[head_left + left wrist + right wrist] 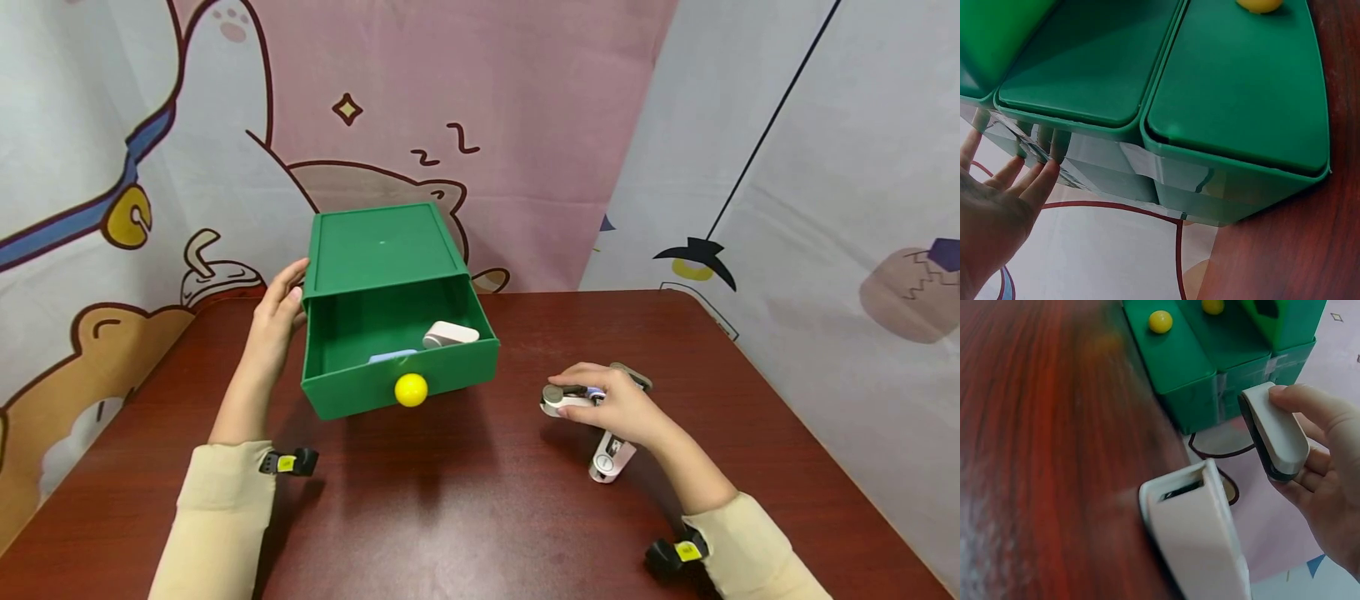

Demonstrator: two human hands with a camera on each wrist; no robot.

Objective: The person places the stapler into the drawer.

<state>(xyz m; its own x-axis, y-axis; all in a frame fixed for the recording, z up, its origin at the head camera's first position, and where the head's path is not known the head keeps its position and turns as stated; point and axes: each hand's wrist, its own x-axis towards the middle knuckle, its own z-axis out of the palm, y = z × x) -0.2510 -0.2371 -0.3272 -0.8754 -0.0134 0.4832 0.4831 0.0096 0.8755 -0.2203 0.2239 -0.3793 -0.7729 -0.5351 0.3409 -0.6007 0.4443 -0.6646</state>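
Observation:
My right hand (618,406) pinches a small white stapler with a dark base (1282,434) between thumb and fingers, above the table. Below it, another white stapler (613,457) lies on the table. Behind the hand, a greyish item (634,375) is partly hidden. On the left, a green drawer cabinet (382,242) has its top drawer (468,367) pulled out. A white stapler (452,334) sits in that drawer, beside a pale lavender item (393,356) mostly hidden by the drawer front. My left hand (273,325) rests straight fingers against the cabinet's side (1107,156).
The drawer front carries a yellow round knob (411,390). Lower drawers (1241,87) are stacked beneath, with clear tape along the cabinet's side. A reddish-brown wooden table (420,533) lies under everything, and a printed curtain (525,125) hangs behind it.

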